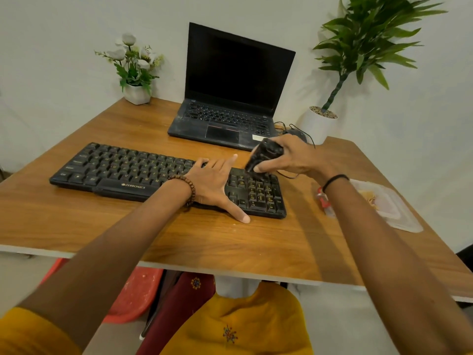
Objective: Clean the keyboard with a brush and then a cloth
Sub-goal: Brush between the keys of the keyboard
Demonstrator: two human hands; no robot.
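Right hand (289, 160) is gripping a small black brush (263, 156) over the black plastic keyboard (122, 167) keypad; left hand (212, 183), spread flat, is steadying it. Short outward strokes advised.

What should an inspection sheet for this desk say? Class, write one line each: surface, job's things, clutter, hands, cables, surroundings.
Surface: wooden desk, brown grain top.
Job's things: black keyboard lies across the desk; brush over its number pad; no cloth seen.
Clutter: open laptop, screen dark, behind the keyboard; clear plastic packet and small red-and-clear item at right.
Hands: left hand rests flat on the keyboard, thumb on the desk; right hand grips the brush.
Cables: thin black cable loops under the right hand; mouse behind.
Surroundings: white wall; flower pot back left; potted plant back right.
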